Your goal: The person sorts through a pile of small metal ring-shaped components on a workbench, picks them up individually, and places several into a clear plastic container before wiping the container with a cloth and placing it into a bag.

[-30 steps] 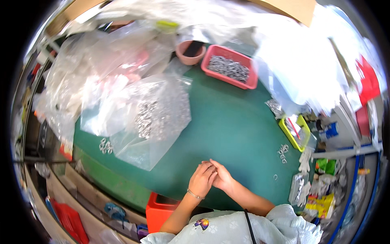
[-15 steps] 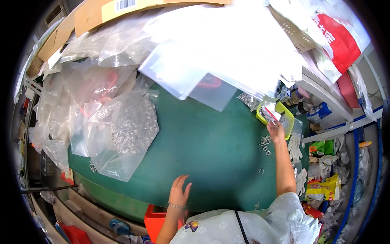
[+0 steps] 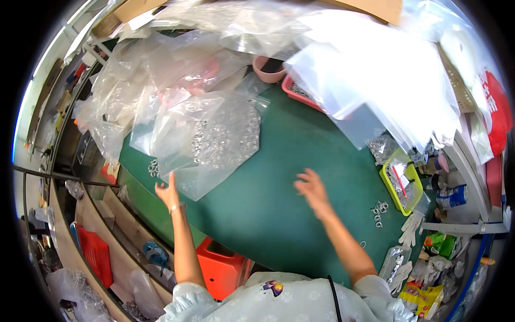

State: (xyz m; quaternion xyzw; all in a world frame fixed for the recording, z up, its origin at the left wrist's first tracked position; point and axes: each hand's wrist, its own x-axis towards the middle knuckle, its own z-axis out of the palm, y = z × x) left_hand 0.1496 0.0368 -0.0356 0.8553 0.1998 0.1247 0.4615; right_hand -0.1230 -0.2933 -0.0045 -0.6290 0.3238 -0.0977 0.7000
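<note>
My left hand (image 3: 169, 193) is at the table's near left edge, its fingers apart and nothing seen in them. Close beside it are the lower edge of a clear plastic bag (image 3: 228, 129) full of small shiny pieces and a little cluster of metal rings (image 3: 153, 168). Over the middle of the green table (image 3: 284, 220) my right hand (image 3: 314, 193) hangs with spread fingers, slightly blurred, and holds nothing that I can see. To its right lie more metal rings (image 3: 380, 213) and a yellow-green tray (image 3: 401, 182) holding small metal parts and a red-edged packet.
Heaped clear bags (image 3: 123, 80) cover the far left, and glaring plastic sheets (image 3: 375, 70) the far right. A pink bowl (image 3: 268, 70) and red tray (image 3: 300, 95) stand at the back. White gloves (image 3: 411, 229) lie right; a red stool (image 3: 217, 268) stands below the edge.
My right hand has left the yellow-green tray and come left to the middle of the table. My left hand has moved left to the bag's lower edge. The view has turned left.
</note>
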